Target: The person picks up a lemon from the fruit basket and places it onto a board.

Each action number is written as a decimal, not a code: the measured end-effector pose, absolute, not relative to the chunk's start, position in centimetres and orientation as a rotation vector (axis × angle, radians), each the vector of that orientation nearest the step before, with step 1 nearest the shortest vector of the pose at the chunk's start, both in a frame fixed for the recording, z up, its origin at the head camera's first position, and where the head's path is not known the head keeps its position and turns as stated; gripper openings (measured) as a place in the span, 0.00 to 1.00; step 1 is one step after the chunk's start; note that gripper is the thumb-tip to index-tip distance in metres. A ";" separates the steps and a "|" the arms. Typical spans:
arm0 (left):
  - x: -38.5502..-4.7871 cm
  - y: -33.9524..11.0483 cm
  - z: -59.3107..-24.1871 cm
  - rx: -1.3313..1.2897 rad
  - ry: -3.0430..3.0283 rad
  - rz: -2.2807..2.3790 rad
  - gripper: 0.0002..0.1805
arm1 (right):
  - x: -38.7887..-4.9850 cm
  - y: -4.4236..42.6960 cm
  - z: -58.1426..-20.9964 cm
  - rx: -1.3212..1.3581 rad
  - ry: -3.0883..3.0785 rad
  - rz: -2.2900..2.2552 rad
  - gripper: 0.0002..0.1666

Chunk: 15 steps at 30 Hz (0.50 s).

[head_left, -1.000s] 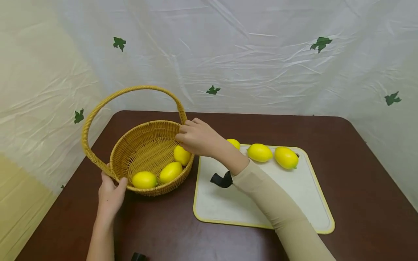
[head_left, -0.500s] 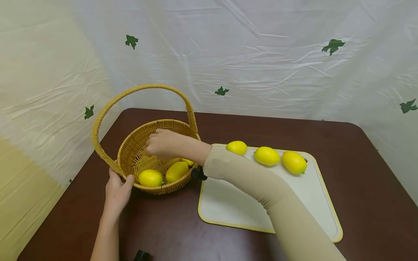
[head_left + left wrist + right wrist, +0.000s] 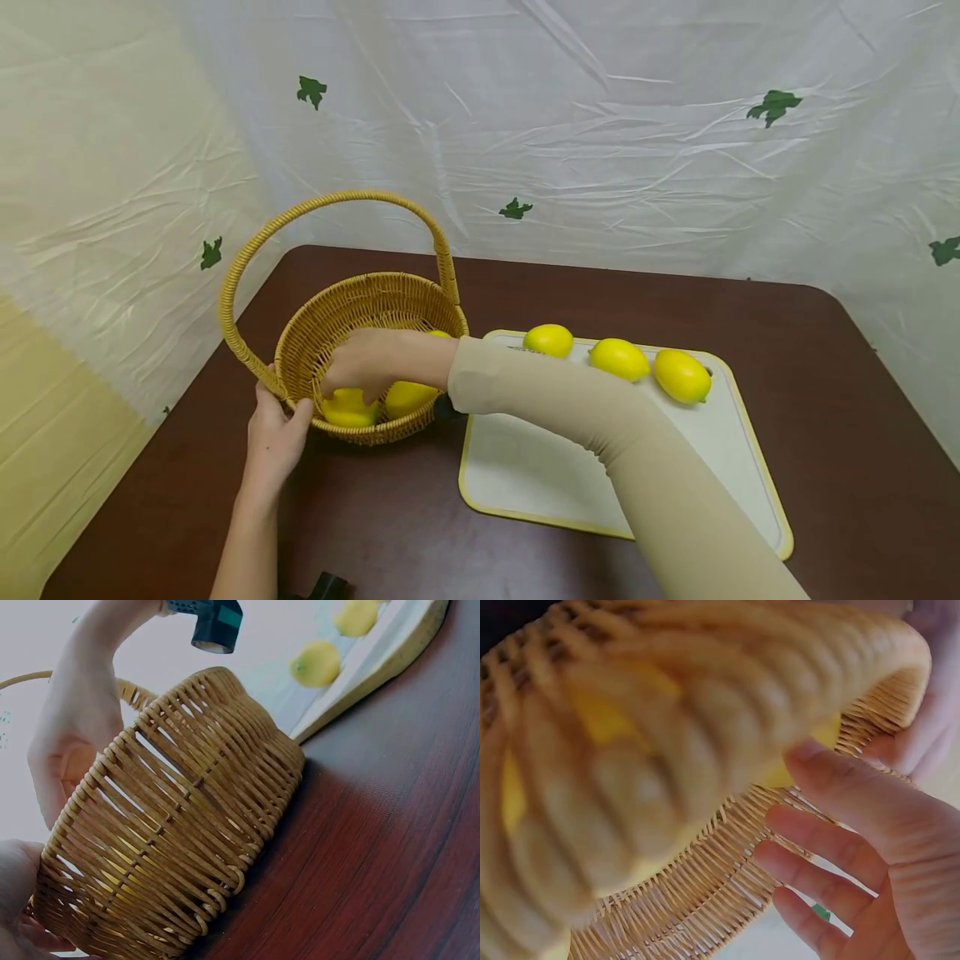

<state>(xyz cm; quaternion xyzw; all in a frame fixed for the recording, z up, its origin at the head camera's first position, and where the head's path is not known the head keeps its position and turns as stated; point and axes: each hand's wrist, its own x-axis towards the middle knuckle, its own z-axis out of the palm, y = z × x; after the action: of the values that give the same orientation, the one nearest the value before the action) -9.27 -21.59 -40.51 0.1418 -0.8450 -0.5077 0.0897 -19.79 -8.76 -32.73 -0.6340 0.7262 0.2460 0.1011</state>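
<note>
A wicker basket [image 3: 352,304] with a tall arched handle stands on the left of the table, several lemons inside. At its left rim, by the handle's foot, my left hand [image 3: 272,446] grips it, the thumb over the edge; the left wrist view shows those fingers [image 3: 16,889] at the rim. My right hand [image 3: 367,358] reaches down into the basket over the leftmost lemon [image 3: 348,412]. In the right wrist view its fingers [image 3: 825,840] are spread, with the thumb beside a yellow lemon [image 3: 827,733]; contact is unclear. Another lemon [image 3: 408,400] lies to the right, partly covered.
Right of the basket lies a white cutting board [image 3: 540,475] with a yellow edge. Along its far side sit three lemons, a left one [image 3: 548,339], a middle one [image 3: 618,358] and a right one [image 3: 682,377]. A pale curtain [image 3: 600,167] hangs behind the brown table [image 3: 390,517].
My right hand has moved left from the basket's right rim, where a lemon lay under it, and then lowered to the leftmost lemon. The left hand keeps its grip. The view has shifted slightly.
</note>
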 end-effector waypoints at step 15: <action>-9.3 -21.6 -40.4 0.436 -2.529 -1.492 0.40 | -18.4 -9.8 -33.5 -1.822 2.068 0.907 0.29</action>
<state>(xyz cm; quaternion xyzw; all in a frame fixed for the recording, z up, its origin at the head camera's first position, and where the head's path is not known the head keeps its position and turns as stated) -9.32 -21.56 -40.42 0.1463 -0.8488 -0.5007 0.0864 -18.40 -9.76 -33.54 -0.6234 0.7077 0.3103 0.1199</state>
